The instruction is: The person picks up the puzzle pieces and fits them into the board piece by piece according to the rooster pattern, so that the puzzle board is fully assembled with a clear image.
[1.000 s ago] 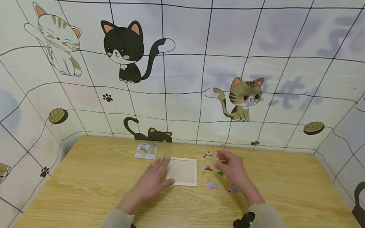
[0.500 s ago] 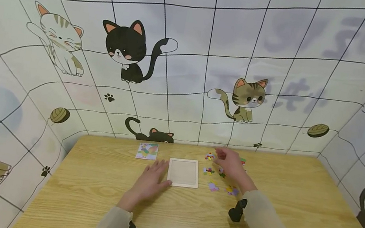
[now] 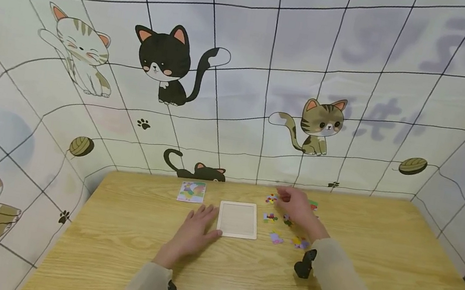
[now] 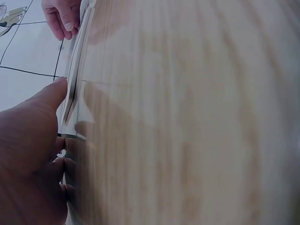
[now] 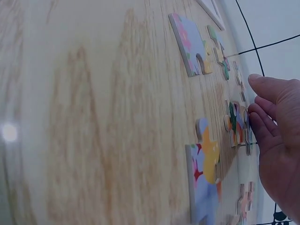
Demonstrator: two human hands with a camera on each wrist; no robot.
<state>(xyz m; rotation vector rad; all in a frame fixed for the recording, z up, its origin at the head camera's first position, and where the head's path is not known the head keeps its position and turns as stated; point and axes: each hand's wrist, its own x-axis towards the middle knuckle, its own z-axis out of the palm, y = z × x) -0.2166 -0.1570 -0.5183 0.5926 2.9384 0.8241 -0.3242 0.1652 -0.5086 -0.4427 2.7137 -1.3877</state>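
Resting flat with fingers spread, left hand (image 3: 193, 232) touches tray (image 3: 239, 219); right hand (image 3: 297, 211) hovers relaxed over puzzle pieces (image 3: 276, 237).

we count two hands, our left hand (image 3: 193, 234) and our right hand (image 3: 297, 210), one white puzzle tray (image 3: 238, 219) at the frame's centre, one picture card (image 3: 191, 192) to its upper left, and at least five loose puzzle pieces (image 3: 276, 236) right of the tray; others are hidden.

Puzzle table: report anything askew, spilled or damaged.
Nothing stands out. The white tray lies flat and square on the table, loose puzzle pieces lie scattered flat beside it, and the picture card lies flat behind.
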